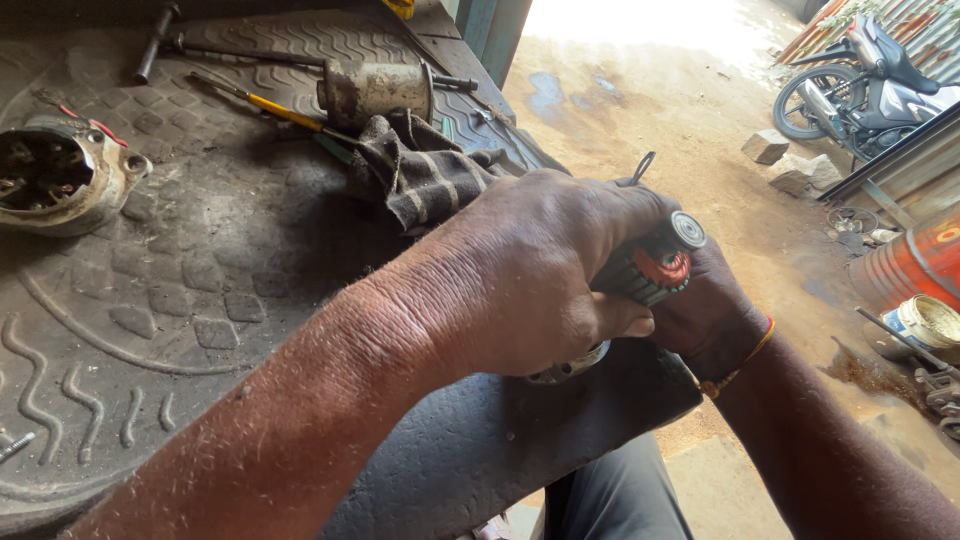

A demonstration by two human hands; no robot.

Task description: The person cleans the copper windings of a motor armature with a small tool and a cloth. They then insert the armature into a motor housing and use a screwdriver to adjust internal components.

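Motor armature (655, 262) held over the edge of the rubber-matted bench (200, 300). Its long axis runs from lower left up to the right, shaft end pointing away from the person. The left hand (545, 275) wraps over it, fingers closed; the right hand (715, 315) grips from beneath, apparently closed too, though mostly hidden.

Rubber mat (200, 300) matt, embossed; checked cloth (420, 170); metal cylinder (375, 92) dull
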